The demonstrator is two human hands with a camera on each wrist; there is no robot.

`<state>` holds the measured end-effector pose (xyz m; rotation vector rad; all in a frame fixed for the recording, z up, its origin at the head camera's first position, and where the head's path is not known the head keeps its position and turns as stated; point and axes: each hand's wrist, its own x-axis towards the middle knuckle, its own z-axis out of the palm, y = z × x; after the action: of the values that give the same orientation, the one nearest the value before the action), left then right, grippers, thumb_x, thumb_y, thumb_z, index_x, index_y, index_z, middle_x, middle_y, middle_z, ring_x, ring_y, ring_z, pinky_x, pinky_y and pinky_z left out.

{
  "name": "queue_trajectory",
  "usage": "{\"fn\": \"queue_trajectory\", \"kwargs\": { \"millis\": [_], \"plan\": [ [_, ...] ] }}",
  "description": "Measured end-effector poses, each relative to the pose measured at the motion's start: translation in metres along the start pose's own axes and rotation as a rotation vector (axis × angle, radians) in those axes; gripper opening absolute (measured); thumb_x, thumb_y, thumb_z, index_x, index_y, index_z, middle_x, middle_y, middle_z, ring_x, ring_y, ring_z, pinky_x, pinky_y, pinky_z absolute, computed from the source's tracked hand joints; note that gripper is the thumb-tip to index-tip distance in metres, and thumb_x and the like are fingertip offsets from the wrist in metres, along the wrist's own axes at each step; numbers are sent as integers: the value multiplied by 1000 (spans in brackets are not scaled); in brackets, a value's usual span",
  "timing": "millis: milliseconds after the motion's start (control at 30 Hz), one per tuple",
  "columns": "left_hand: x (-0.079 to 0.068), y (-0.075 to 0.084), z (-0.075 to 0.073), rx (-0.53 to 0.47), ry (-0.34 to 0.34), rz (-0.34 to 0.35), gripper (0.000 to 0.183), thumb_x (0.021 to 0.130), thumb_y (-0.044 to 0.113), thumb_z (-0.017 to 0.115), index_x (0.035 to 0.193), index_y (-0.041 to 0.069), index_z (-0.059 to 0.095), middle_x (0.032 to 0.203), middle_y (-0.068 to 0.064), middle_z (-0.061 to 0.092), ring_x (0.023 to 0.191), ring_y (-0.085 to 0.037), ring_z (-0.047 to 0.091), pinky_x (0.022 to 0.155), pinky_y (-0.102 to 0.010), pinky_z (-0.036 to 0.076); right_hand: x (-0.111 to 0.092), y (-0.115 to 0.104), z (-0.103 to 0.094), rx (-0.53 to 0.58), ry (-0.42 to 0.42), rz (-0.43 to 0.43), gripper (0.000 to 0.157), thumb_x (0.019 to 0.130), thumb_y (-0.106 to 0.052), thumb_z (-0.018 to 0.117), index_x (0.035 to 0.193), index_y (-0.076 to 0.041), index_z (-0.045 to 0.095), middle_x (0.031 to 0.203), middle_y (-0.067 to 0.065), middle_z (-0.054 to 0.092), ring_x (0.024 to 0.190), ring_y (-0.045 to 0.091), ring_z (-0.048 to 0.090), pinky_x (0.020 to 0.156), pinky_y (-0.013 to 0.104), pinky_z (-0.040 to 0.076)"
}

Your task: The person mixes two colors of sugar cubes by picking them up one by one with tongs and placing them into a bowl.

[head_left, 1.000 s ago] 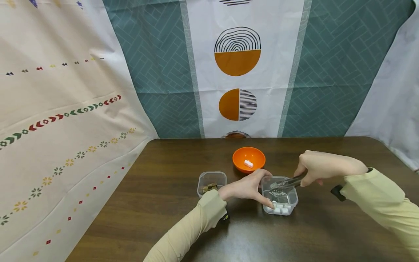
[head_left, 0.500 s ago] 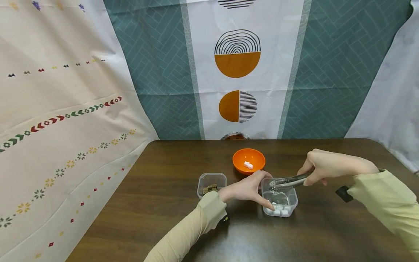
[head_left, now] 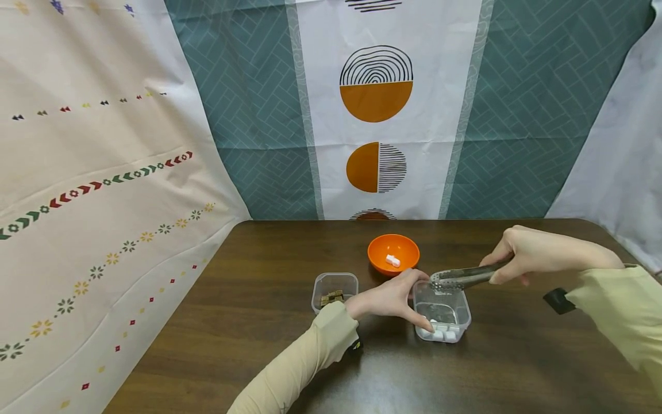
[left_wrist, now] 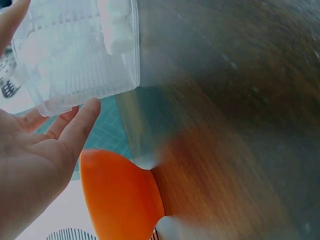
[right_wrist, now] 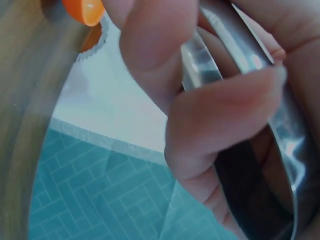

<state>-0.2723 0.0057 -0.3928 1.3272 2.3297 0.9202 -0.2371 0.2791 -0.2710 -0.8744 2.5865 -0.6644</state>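
Note:
My left hand [head_left: 390,296] holds a clear plastic container [head_left: 460,305], thumb at the near side and fingers at the far side. White marshmallow-like pieces [head_left: 445,333] lie along its near wall, also visible through the plastic in the left wrist view. In my right hand [head_left: 538,253] are metal tongs [head_left: 468,277], pinched between thumb and fingers. Their perforated tips hover over the container's far rim; whether they hold a piece cannot be told. Close up, the right wrist view shows the tongs' shiny arms [right_wrist: 295,150] in the curled fingers.
Behind the left hand stands an orange bowl [head_left: 380,253] with small white-pink pieces [head_left: 393,261] inside. A second clear container [head_left: 323,282] with brown chunks [head_left: 332,297] sits left, partly hidden by the left sleeve. A patterned cloth [head_left: 258,144] hangs behind the wooden table [head_left: 248,310].
The right hand has moved right and away from me, lifting the tongs from inside the container to above its far rim. The left hand and container stay in place.

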Motion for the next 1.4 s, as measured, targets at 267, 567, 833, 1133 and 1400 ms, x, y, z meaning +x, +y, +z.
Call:
{"fn": "queue_trajectory", "kwargs": {
  "millis": [267, 567, 833, 1133, 1400],
  "plan": [
    [0, 1, 0, -18, 5, 5, 79, 68, 29, 81, 128, 7, 35, 116, 1, 40, 100, -9, 43, 78, -15, 37, 3, 5, -15, -10, 51, 19, 44, 75, -33, 72, 107, -3, 66, 43, -5, 50, 36, 8, 40, 36, 22, 30],
    [0, -1, 1, -46, -1, -3, 77, 69, 27, 80, 128, 7, 35, 115, 1, 39, 101, -9, 42, 79, -15, 37, 32, 11, -19, 35, 59, 30, 46, 76, -34, 72, 107, 0, 66, 45, 2, 52, 38, 16, 45, 38, 24, 35],
    [1, -2, 1, -59, -5, 6, 76, 69, 26, 80, 128, 7, 35, 114, 2, 38, 100, -8, 41, 80, -16, 37, 59, 19, -13, 34, 73, 33, 38, 78, -31, 71, 102, -3, 68, 49, 2, 55, 40, 18, 48, 38, 24, 35],
    [1, -4, 1, -63, -8, 10, 76, 70, 26, 80, 127, 7, 35, 115, 2, 39, 101, -8, 42, 80, -16, 37, 88, 25, 4, 69, 72, 14, 26, 78, -23, 71, 96, -4, 70, 50, 4, 56, 40, 16, 49, 38, 23, 34],
    [0, -3, 2, -85, -6, 7, 74, 71, 24, 79, 127, 7, 35, 117, 1, 39, 103, -8, 42, 81, -16, 37, 104, 26, 16, 68, 30, 37, 28, 78, -18, 71, 100, 1, 68, 60, 0, 62, 43, 28, 54, 38, 24, 35]
  ]
}}
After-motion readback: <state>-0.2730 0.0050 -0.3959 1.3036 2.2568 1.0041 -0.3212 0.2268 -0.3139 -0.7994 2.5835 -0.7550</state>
